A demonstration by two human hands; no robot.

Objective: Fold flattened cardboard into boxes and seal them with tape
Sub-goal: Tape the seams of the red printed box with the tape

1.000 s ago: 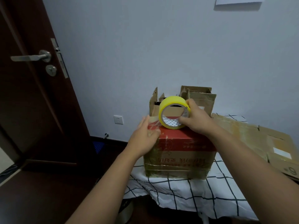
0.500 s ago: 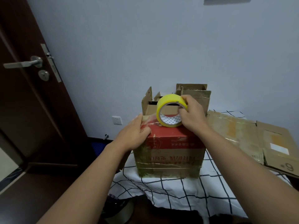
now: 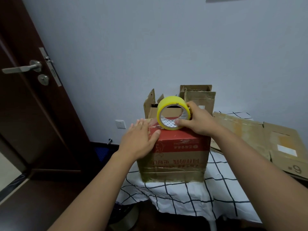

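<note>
A: Since half a second ago: left hand [image 3: 139, 141] no longer curls over the corner of the red-topped box [image 3: 175, 152]; fingers now lie straight, palm flat on the top's left edge. Tape roll [image 3: 173, 113] sits slightly higher against the open boxes behind.

B: Right hand [image 3: 199, 121]?

A: Clamped on the roll, thumb inside the core, fingers over the outer rim. Roll stands on edge on the box top, near its far edge. A clear strip [image 3: 152, 125] runs from it toward the left hand.

B: Room around the box?

A: Box stands near the left front edge of the table [image 3: 191, 197]; open floor and a dark door [image 3: 33, 97] to the left. To the right, flattened cardboard [image 3: 266, 139] lies just beside it, apart or touching I cannot tell.

B: Materials?

A: Corrugated brown card, red printed band, glossy old tape across the front. Roll is yellow, glossy, with a patterned white core. Cloth is white with a black grid, rumpled at the overhang.

B: Hidden?

A: Two open boxes [image 3: 196, 99] behind, bases blocked. Flattened sheet cut off at the frame's right.
</note>
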